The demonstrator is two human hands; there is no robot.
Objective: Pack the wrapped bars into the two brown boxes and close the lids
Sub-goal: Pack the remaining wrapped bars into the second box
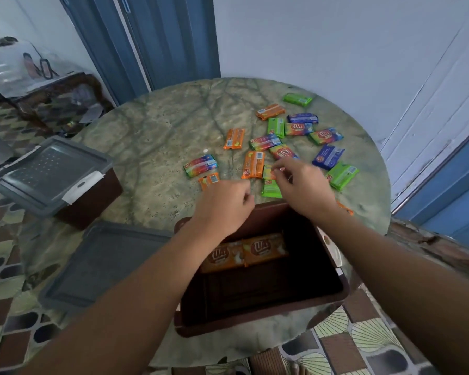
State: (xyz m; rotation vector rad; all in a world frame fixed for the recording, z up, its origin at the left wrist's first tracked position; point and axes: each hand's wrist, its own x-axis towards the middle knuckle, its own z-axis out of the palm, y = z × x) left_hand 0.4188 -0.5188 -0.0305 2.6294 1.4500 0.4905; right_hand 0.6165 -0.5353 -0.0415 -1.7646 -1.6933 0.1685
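Observation:
An open brown box (pixel 255 322) stands at the near edge of the table, with two orange wrapped bars (pixel 266 249) lying side by side inside. Several loose wrapped bars (pixel 264 142) in orange, green, blue and rainbow wrappers lie scattered beyond it. My right hand (pixel 299 185) reaches past the box's far rim and pinches a yellow-green bar (pixel 268 171) with its fingertips. Just above the box's far left corner, my left hand (pixel 224 203) hovers with curled fingers and nothing visible in it, beside an orange bar (pixel 208 181).
A grey lid (pixel 103 262) lies flat on the round marble table (pixel 157 136), left of the open box. A second brown box (pixel 92 201) with a grey lid on top overhangs the table's left edge. A wall and blue door frames stand close behind.

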